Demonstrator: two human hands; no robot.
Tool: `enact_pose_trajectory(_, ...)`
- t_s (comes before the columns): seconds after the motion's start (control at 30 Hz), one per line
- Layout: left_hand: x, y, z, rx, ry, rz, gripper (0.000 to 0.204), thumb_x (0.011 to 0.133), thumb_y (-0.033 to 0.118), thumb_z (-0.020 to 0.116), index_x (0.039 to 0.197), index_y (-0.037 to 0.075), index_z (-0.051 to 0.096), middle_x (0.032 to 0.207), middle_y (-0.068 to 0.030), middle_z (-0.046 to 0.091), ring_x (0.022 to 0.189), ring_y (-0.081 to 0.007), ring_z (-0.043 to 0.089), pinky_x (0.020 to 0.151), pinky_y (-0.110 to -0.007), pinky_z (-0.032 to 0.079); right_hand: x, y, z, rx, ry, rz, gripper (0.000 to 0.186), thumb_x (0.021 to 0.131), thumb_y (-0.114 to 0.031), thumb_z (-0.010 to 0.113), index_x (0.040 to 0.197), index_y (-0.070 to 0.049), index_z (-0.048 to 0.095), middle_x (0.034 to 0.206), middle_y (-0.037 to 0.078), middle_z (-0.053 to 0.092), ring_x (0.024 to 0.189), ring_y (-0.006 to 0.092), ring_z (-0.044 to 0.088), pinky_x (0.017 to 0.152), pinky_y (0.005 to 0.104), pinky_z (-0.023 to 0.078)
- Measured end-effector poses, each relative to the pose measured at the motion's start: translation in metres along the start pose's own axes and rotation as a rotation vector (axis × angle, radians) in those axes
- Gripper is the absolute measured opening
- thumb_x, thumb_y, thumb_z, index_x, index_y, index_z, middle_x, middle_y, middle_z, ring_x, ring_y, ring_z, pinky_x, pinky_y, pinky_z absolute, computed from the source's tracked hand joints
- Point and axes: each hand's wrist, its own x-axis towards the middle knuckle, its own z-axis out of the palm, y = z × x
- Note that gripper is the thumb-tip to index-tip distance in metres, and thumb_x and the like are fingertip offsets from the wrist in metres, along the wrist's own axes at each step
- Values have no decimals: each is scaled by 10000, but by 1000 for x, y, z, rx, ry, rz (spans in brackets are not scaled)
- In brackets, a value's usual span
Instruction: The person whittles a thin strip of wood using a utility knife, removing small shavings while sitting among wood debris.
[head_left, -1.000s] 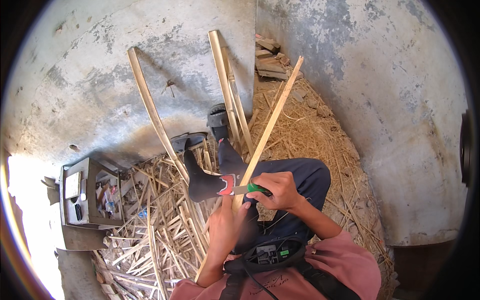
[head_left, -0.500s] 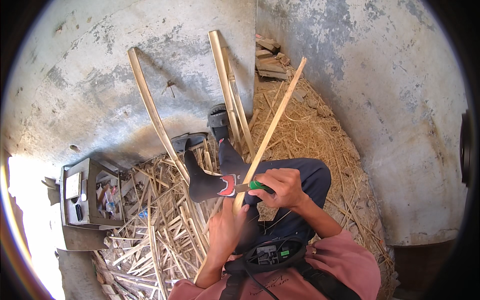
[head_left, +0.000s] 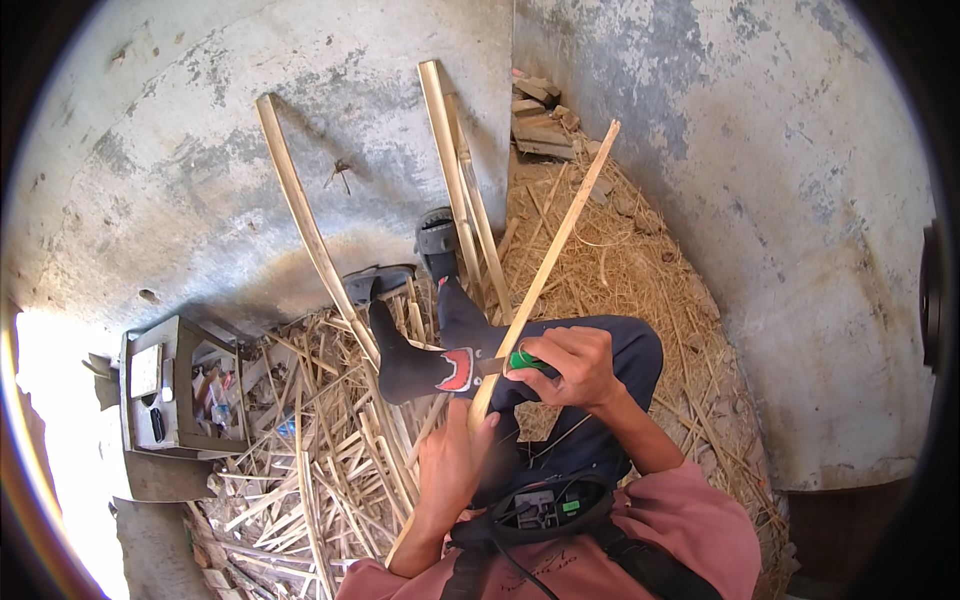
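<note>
A long pale strip (head_left: 553,250), which looks like split bamboo or wood, slants from my lap up to the far right. My left hand (head_left: 447,462) is closed around its lower part, beside my raised foot in a black sock (head_left: 405,362). In my right hand (head_left: 578,366) is a knife (head_left: 524,360) with a green handle, gripped in a closed fist. Its short blade lies across the strip, just above my left hand. The strip rests over my crossed legs near the sock's red-and-white patch.
Cut strips (head_left: 340,490) litter the floor on the left; straw-like shavings (head_left: 610,270) cover the right. Longer strips (head_left: 300,210) lean against the grey wall (head_left: 200,180). A small box stand (head_left: 180,425) holds odds and ends at left. Sandals (head_left: 378,282) lie by the wall.
My right hand and the knife have shifted slightly up and to the right. The strip's far end has swung a little to the right. My left hand is almost where it was.
</note>
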Motion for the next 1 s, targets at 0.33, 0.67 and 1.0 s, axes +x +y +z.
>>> enact_pose_trajectory(0.33, -29, -14, 10, 4, -74, -28, 290, 1051, 280, 689, 1090, 17, 572, 730, -262, 654, 701, -494, 681, 594, -536, 495, 13, 82, -46, -136, 218, 481, 294, 1023, -311, 737, 937, -30, 730, 680, 99, 614, 561, 201, 559, 548, 355, 433)
enact_pose_trajectory(0.67, 8, -38, 2, -301, -240, 65, 372, 1000, 199, 765, 1271, -20, 635, 1006, -153, 751, 928, -265, 731, 865, -375, 553, 15, 66, -47, 16, 230, 373, 336, 1002, -344, 764, 980, -11, 722, 729, 106, 633, 602, 232, 596, 583, 358, 462)
enact_pose_trajectory(1.0, 59, 11, 26, -557, -248, 52, 335, 1120, 202, 563, 1394, 12, 592, 906, -83, 695, 849, -194, 672, 776, -381, 519, 28, 46, -63, -7, 99, 197, 374, 971, -399, 792, 981, -27, 754, 837, 115, 744, 688, 268, 735, 605, 358, 559)
